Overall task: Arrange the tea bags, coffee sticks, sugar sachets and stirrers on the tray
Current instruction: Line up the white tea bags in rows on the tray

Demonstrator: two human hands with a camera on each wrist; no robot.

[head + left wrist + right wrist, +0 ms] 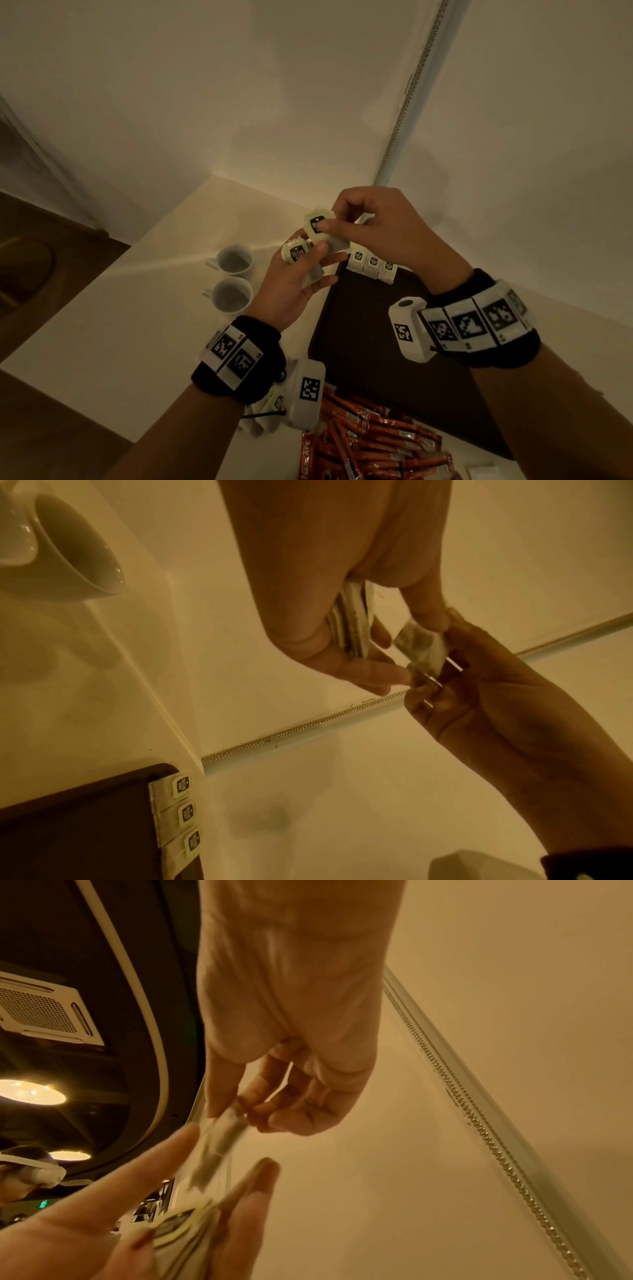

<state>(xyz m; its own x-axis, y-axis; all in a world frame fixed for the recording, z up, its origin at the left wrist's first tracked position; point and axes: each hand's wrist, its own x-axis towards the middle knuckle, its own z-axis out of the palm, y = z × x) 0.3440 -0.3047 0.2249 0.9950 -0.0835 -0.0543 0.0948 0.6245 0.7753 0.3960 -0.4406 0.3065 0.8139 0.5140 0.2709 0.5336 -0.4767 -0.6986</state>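
coffee sticks (373, 442): "NESCAFE" | tea bag (318, 224) tag: lettering illegible

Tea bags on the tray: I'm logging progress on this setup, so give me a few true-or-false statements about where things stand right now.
1. Three tea bags lie in a row at the far end of the dark tray. True.
2. The right hand is idle and holds nothing. False: it pinches a single tea bag above the table.
3. The left hand holds a small stack of tea bags. True.
4. The coffee sticks are already lined up on the tray. False: they lie in a loose pile on the table, at the tray's near end.
5. Two white cups stand on the table, left of the tray. True.
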